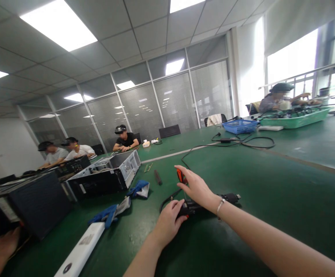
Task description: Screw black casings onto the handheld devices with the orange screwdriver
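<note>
Drill point(194, 207) lies gripped at one end by left fingers point(174, 206), beneath right fingers point(184, 170) pinching a screwdriver point(180, 176)

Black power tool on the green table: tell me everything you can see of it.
The black power tool lies on the green table, casing apparently plastic with a touch of orange-red, its chuck end, metallic at the tip, pointing right. The left hand grips its left end; the right hand, above, holds an orange-handled hand tool and hides part of the body. Whether that hand tool touches it is unclear.
</note>
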Available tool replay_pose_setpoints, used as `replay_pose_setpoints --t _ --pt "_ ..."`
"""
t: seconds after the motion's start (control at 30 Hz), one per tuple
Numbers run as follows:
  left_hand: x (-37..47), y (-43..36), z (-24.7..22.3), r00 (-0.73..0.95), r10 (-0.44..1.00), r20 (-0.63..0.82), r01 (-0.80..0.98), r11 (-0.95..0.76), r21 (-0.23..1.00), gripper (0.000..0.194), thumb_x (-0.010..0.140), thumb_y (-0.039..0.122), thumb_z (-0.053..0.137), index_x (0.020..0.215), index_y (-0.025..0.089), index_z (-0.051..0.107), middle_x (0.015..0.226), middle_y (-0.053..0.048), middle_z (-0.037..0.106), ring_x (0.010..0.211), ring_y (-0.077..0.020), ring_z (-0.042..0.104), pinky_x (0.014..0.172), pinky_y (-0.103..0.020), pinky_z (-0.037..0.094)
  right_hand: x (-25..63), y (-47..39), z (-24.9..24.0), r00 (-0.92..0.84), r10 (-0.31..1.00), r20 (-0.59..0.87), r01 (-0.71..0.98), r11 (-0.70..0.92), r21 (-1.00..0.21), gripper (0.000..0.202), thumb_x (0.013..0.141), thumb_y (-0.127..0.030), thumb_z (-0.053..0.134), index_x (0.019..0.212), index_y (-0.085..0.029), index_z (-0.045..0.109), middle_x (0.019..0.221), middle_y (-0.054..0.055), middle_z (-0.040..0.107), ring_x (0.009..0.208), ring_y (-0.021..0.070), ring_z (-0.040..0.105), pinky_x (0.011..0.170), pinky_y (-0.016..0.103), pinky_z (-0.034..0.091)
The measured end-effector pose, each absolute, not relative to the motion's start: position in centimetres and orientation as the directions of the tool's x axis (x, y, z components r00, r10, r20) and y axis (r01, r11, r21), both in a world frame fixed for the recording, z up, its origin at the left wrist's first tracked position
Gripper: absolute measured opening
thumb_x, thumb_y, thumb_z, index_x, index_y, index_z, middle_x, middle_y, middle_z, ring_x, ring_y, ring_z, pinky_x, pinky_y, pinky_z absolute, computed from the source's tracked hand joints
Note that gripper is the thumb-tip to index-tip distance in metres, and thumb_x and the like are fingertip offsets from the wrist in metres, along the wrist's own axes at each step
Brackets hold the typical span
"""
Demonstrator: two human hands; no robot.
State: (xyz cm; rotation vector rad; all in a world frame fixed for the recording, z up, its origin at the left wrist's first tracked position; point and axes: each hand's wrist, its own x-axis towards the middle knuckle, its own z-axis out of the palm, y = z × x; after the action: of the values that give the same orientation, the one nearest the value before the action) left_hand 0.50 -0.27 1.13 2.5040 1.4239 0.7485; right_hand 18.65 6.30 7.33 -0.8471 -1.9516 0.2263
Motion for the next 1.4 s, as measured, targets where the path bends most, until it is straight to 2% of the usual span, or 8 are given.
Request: replay_pose_setpoints --t 0.2,0.37,0.57,0.77,0.93,1.1,1.27,1.4 --pt "0.52 -0.29 1.08 0.408 0.849 0.336 0.767 -0.518 0.378 0.049 0.090 0.026 0.060 0.137 0.025 0.047 0.131 -0.009 0.053 0.118 -0.0261 0.052 0.104 -0.043 0.042 18.73 6.77 7.23 -0.333 0.677 0.656 0.381 0.733 -0.563 0.071 0.079 -0.005 0.051 0.145 -0.026 0.032 0.084 0.001 0.060 0.068 0.0130 0.056 0.068 0.025 0.048" --pt "0.61 -0.25 1.15 0.413 0.845 0.341 0.765 -0.525 0.374 0.049 0.089 0.026 0.059 0.137 0.028 0.046 0.131 -0.009 0.053 0.118 -0.0267 0.053 0.103 -0.045 0.043 18.85 6.76 7.12 -0.300 0.638 0.709 0.406 0.758 -0.510 0.070 0.079 -0.011 0.058 0.143 -0.028 0.036 0.091 0.003 0.060 0.073 0.0152 0.055 0.072 0.029 0.049" --pt "0.68 -0.31 1.32 0.422 0.841 0.339 0.762 -0.532 0.370 0.049 0.090 0.026 0.058 0.138 0.032 0.046 0.129 -0.007 0.054 0.116 -0.0257 0.054 0.102 -0.044 0.045 18.82 6.88 7.09 -0.314 0.686 0.656 0.344 0.726 -0.595 0.071 0.080 -0.007 0.051 0.145 -0.026 0.032 0.077 -0.002 0.061 0.066 0.0127 0.056 0.067 0.024 0.048" --pt "0.59 -0.29 1.22 0.424 0.839 0.341 0.759 -0.535 0.372 0.047 0.091 0.026 0.058 0.136 0.029 0.047 0.129 -0.008 0.054 0.116 -0.0254 0.053 0.102 -0.043 0.044 18.97 6.78 7.17 -0.278 0.673 0.686 0.435 0.725 -0.534 0.064 0.079 -0.015 0.060 0.139 -0.028 0.042 0.083 0.001 0.061 0.069 0.0158 0.056 0.067 0.027 0.048" --pt "0.64 -0.43 1.36 0.414 0.850 0.325 0.770 -0.518 0.373 0.048 0.090 0.024 0.059 0.137 0.028 0.047 0.129 -0.008 0.054 0.115 -0.0244 0.053 0.102 -0.040 0.044 18.74 7.00 6.87 -0.308 0.691 0.654 0.359 0.721 -0.593 0.067 0.082 -0.009 0.050 0.144 -0.027 0.033 0.080 0.000 0.062 0.067 0.0147 0.057 0.068 0.026 0.048" --pt "0.68 -0.46 1.57 0.408 0.852 0.327 0.769 -0.514 0.380 0.049 0.089 0.024 0.060 0.137 0.028 0.048 0.129 -0.008 0.054 0.115 -0.0248 0.053 0.103 -0.040 0.043 18.73 7.06 6.63 -0.278 0.663 0.695 0.423 0.734 -0.531 0.065 0.080 -0.015 0.059 0.140 -0.029 0.040 0.087 0.002 0.062 0.073 0.0161 0.058 0.070 0.028 0.049" --pt "0.71 -0.37 1.42 0.414 0.848 0.331 0.764 -0.521 0.381 0.049 0.090 0.025 0.058 0.138 0.028 0.046 0.128 -0.008 0.054 0.115 -0.0252 0.053 0.103 -0.041 0.043 18.61 7.23 6.60 -0.300 0.711 0.636 0.329 0.703 -0.631 0.067 0.081 -0.009 0.050 0.144 -0.026 0.032 0.080 0.000 0.064 0.068 0.0145 0.060 0.069 0.025 0.048" --pt "0.67 -0.39 1.28 0.418 0.844 0.337 0.759 -0.528 0.381 0.048 0.090 0.025 0.057 0.137 0.028 0.047 0.129 -0.007 0.054 0.115 -0.0241 0.053 0.103 -0.040 0.043 18.71 7.17 6.60 -0.278 0.714 0.642 0.385 0.696 -0.607 0.068 0.079 -0.015 0.058 0.142 -0.026 0.036 0.087 0.002 0.063 0.071 0.0153 0.058 0.070 0.027 0.048"
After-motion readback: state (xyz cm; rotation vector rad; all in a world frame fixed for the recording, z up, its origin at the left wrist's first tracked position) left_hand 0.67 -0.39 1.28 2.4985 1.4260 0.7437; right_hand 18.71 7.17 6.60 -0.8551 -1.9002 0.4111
